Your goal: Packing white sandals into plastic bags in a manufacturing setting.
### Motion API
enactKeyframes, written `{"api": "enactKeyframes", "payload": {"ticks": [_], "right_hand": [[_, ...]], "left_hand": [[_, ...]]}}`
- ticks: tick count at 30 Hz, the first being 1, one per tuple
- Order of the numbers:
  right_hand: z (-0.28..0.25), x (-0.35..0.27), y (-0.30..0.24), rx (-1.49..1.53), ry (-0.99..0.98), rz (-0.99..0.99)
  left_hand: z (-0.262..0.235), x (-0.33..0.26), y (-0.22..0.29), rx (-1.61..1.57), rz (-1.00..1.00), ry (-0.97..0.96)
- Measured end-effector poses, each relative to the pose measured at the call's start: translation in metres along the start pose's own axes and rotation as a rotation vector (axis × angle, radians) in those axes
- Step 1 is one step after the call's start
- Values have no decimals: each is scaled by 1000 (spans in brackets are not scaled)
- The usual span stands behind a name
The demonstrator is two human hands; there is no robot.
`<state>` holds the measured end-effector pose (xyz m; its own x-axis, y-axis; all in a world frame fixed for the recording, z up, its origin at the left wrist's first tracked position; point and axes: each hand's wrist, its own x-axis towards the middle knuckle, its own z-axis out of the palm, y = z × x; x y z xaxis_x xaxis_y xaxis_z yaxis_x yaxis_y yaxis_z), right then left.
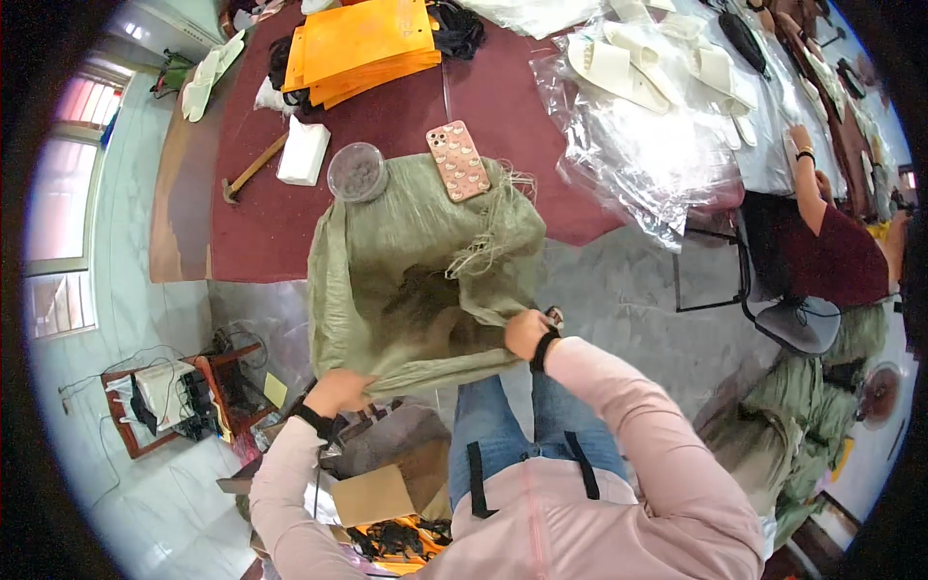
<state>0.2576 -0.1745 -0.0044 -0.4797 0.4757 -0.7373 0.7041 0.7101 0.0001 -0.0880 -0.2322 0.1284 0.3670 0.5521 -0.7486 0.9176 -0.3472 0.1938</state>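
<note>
Centre of the frame: green woven sack [416,261], mouth held open, upper edge draped onto the dark red table [387,116], lower edge pulled toward the body over blue jeans [503,425]

Left hand [338,390], lower left of centre, closed tight on the sack's lower rim, fabric bunched in the fist

Right hand [527,333], just right of centre, fingers curled shut on the rim at the sack's right side, black band at the wrist

Frayed pale strands [483,246] hanging at the sack's right edge, above the right hand

Inside the sack only a dark hollow, contents not to be made out

On the table just above the sack: patterned pink phone [457,159] lying partly on the fabric, round clear lidded tub [357,171] touching the sack's top edge, white block [304,151] beside it, hammer [253,169] further left

Upper frame: stack of orange bags [362,48]; upper right, clear plastic sheets [648,145] with pale slippers [619,68]

Right edge: another person's arm [807,184] in a dark red sleeve, seated on a chair [802,324]

Bottom of frame: open cardboard box [377,493] beside the left knee
</note>
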Motion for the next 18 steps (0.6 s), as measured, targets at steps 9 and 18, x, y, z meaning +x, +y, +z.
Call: {"api": "enactKeyframes", "payload": {"ticks": [9,18], "right_hand": [[79,-80,78,-107,-335,62],[72,-78,69,355,679,-177]], "left_hand": [[41,38,-7,295,-365,-130],[50,26,26,303,-368,-93]]}}
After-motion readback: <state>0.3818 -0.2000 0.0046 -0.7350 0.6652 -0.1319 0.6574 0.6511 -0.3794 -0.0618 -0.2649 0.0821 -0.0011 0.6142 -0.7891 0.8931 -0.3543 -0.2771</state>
